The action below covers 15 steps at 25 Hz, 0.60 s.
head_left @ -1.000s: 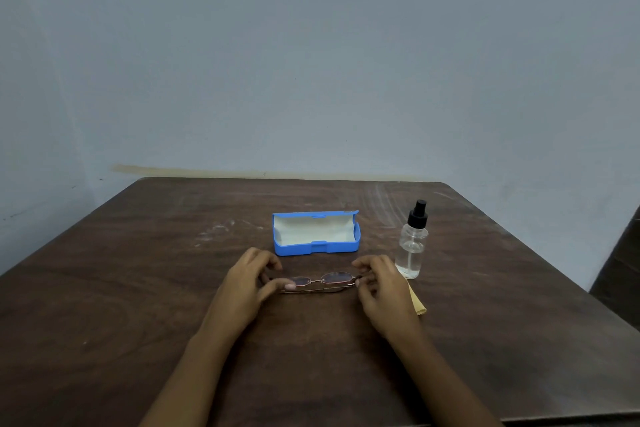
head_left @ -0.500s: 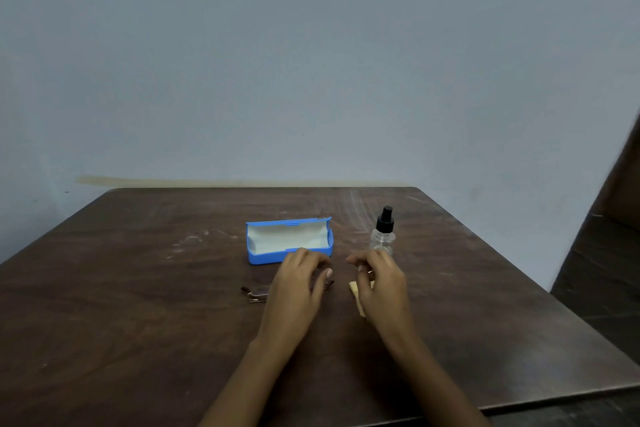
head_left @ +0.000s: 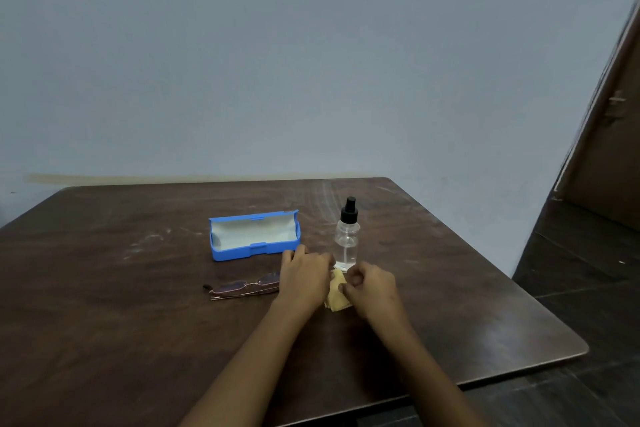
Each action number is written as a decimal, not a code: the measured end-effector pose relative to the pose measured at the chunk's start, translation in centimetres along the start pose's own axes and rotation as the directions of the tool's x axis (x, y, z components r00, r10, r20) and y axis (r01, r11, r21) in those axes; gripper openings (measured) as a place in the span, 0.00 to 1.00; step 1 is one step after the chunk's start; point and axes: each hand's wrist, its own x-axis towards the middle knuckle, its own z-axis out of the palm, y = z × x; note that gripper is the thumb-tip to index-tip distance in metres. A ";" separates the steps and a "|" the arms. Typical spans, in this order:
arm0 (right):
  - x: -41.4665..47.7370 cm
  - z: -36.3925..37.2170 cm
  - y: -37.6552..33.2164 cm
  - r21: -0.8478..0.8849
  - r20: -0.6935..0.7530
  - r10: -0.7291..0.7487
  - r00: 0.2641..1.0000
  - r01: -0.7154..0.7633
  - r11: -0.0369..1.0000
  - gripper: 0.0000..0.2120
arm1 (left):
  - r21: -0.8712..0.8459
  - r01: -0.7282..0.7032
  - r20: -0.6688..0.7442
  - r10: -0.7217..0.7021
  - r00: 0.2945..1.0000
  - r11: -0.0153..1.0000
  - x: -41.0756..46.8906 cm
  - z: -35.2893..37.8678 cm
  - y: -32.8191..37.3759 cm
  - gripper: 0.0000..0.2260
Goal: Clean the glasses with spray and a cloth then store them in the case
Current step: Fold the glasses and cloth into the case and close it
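Note:
The folded glasses (head_left: 242, 288) lie on the brown table (head_left: 138, 322), left of my hands, with their right end hidden behind my left hand (head_left: 304, 279). The yellow cloth (head_left: 335, 295) sits between my two hands. My right hand (head_left: 372, 286) pinches its right edge with curled fingers. My left hand rests on its left edge, though whether it grips the cloth is hidden. The open blue case (head_left: 254, 234), pale inside, stands behind the glasses. The clear spray bottle (head_left: 347, 236) with a black cap stands upright just beyond my hands.
The table's right edge and rounded front corner (head_left: 575, 347) lie to my right, with dark floor (head_left: 588, 270) beyond. A brown door (head_left: 613, 135) stands at the far right. A blue-grey wall rises behind the table.
Both hands let go of the glasses, which now lie on the table, and moved right onto the yellow cloth. The view has shifted to the right.

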 end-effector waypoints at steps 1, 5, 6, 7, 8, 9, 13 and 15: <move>0.0 0.1 0.0 -0.026 0.012 -0.001 1.000 0.002 1.000 0.12 | 0.005 0.002 0.015 -0.002 1.000 1.000 0.1 0.0 0.1 0.10; 0.1 0.4 0.0 -0.077 0.036 -0.011 0.999 0.014 0.997 0.12 | -0.010 0.007 0.041 -0.006 0.999 1.000 0.6 -0.1 0.1 0.11; 0.2 0.3 0.0 -0.076 0.042 -0.005 0.999 0.008 0.997 0.13 | -0.015 0.009 0.049 -0.008 0.999 1.000 0.7 -0.1 0.1 0.11; 0.3 0.3 0.0 -0.073 0.050 0.000 0.999 0.004 0.997 0.13 | -0.016 0.009 0.057 -0.008 0.998 1.000 0.8 -0.2 0.1 0.12; 0.3 0.3 0.0 -0.072 0.058 0.004 0.998 0.001 0.997 0.13 | -0.017 0.007 0.069 -0.006 0.998 1.000 0.8 -0.2 0.1 0.12; 0.3 0.4 0.0 -0.070 0.061 0.005 0.998 -0.001 0.998 0.12 | -0.025 0.000 0.077 0.001 0.997 1.000 0.9 -0.3 0.1 0.11; 0.3 0.3 0.1 -0.002 0.018 0.031 0.999 -0.031 1.000 0.11 | -0.189 -0.017 0.081 0.033 0.996 0.982 0.9 -1.0 0.1 0.08; 0.1 0.1 0.1 0.066 0.007 0.044 0.999 -0.045 0.997 0.12 | -0.262 -0.006 0.069 0.025 0.997 0.965 0.7 -1.7 0.1 0.03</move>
